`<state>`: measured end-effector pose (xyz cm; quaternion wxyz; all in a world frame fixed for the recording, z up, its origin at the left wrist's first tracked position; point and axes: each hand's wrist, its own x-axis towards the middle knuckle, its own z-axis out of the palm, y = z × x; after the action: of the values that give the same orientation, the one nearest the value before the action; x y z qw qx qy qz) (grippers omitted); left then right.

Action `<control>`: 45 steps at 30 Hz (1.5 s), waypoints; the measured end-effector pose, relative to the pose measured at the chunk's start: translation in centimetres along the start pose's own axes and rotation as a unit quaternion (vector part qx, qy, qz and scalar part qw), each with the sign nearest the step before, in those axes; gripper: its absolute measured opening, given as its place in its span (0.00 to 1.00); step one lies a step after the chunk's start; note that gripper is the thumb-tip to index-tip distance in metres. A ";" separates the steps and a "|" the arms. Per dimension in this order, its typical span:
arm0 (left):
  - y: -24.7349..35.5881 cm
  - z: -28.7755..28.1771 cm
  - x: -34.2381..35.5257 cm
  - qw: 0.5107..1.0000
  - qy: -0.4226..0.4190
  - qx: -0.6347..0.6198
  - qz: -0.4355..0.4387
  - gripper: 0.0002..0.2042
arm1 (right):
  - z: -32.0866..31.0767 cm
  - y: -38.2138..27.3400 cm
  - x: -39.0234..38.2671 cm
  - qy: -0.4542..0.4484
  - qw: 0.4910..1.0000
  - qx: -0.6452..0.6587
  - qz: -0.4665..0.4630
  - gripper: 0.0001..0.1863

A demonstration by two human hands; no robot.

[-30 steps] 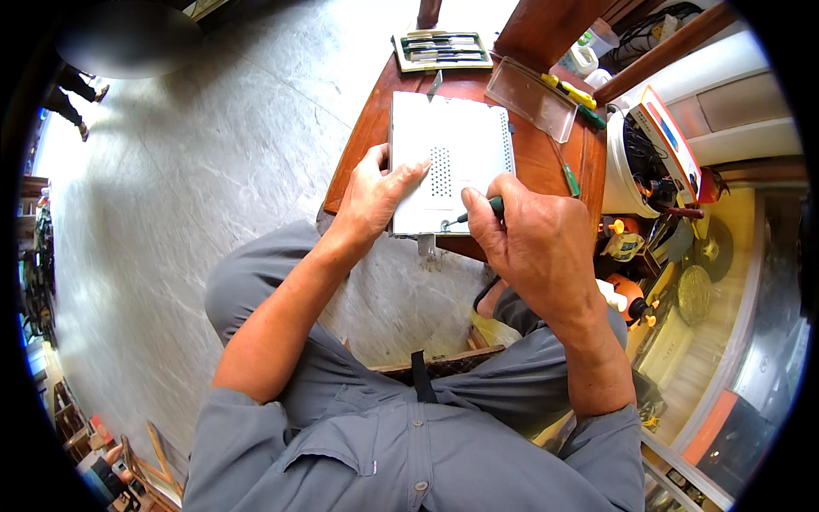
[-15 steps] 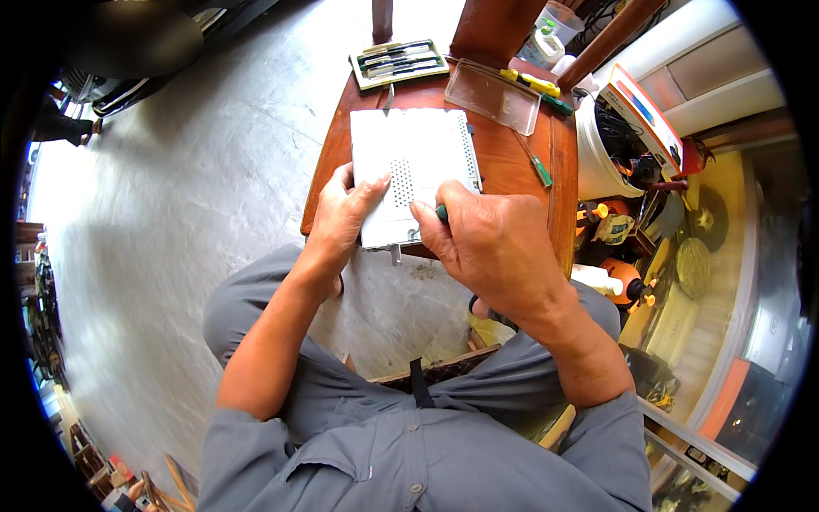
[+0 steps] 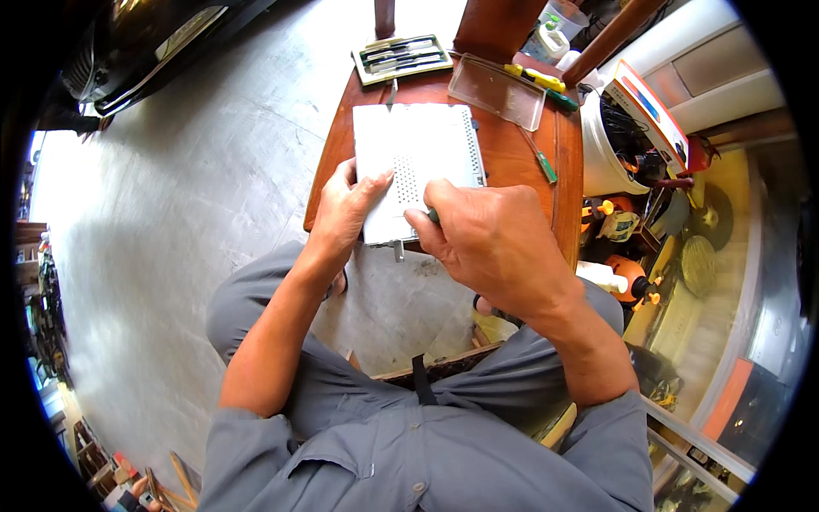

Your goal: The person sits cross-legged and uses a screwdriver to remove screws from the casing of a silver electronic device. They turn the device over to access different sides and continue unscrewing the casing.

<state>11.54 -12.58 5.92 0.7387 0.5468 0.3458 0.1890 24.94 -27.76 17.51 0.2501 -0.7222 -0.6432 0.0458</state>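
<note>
A white perforated metal case lies on a wooden stool or chair seat, a small metal tab at its near edge. My left hand grips the case's left side, thumb on top near the holes. My right hand is closed on a green-handled screwdriver over the case's near part; the tip is hidden. Behind the case lie an open set of small screwdrivers, a clear plastic lid, a yellow-handled tool and a thin green screwdriver.
At right stand a white bucket of cables, a boxed item, orange sprayer bottles and a glass-topped cabinet. A dark vehicle is at upper left, someone's dark-clad leg behind it. My knees flank the seat.
The view has shifted, so seat, case and hands sit further left in the picture. The screwdriver's tip, visible a second ago at the near edge, is now hidden behind my right hand.
</note>
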 end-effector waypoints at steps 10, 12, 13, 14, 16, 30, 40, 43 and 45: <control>0.8 0.0 -0.6 0.999 -0.003 0.037 -0.015 0.32 | -1.6 1.2 0.1 -0.080 0.995 0.041 0.034 0.11; 0.7 0.0 -0.6 0.999 -0.003 0.042 -0.017 0.32 | -1.8 1.0 0.1 -0.093 0.992 0.063 0.054 0.10; 0.6 -0.1 -0.5 0.999 -0.001 0.042 -0.009 0.35 | -1.8 0.9 0.2 -0.099 0.990 0.073 0.063 0.10; 0.4 -0.2 -0.4 0.999 0.001 0.043 -0.001 0.38 | -1.6 0.9 0.1 -0.074 0.993 0.083 0.047 0.10; 0.1 -0.3 -0.2 0.999 0.003 0.044 0.007 0.41 | -0.8 1.0 0.1 -0.023 0.994 0.102 0.017 0.09; -0.3 -0.4 0.1 0.999 0.008 0.048 0.024 0.41 | 0.2 -0.2 0.5 0.021 0.997 0.069 -0.011 0.08; -1.1 -0.6 0.6 0.998 0.006 0.050 0.040 0.44 | -0.1 0.9 0.4 -0.028 0.999 0.002 0.022 0.07; -0.9 -0.6 0.4 0.998 0.004 0.054 0.038 0.44 | 0.2 0.3 0.6 0.031 0.998 0.058 -0.014 0.05; -0.9 -0.6 0.3 0.998 0.005 0.060 0.036 0.43 | 0.3 0.2 0.6 0.049 0.996 0.076 -0.023 0.04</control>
<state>11.21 -12.26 4.93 0.6958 0.6010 0.3402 0.1972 25.11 -27.09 17.28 0.3366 -0.6875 -0.6412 0.0531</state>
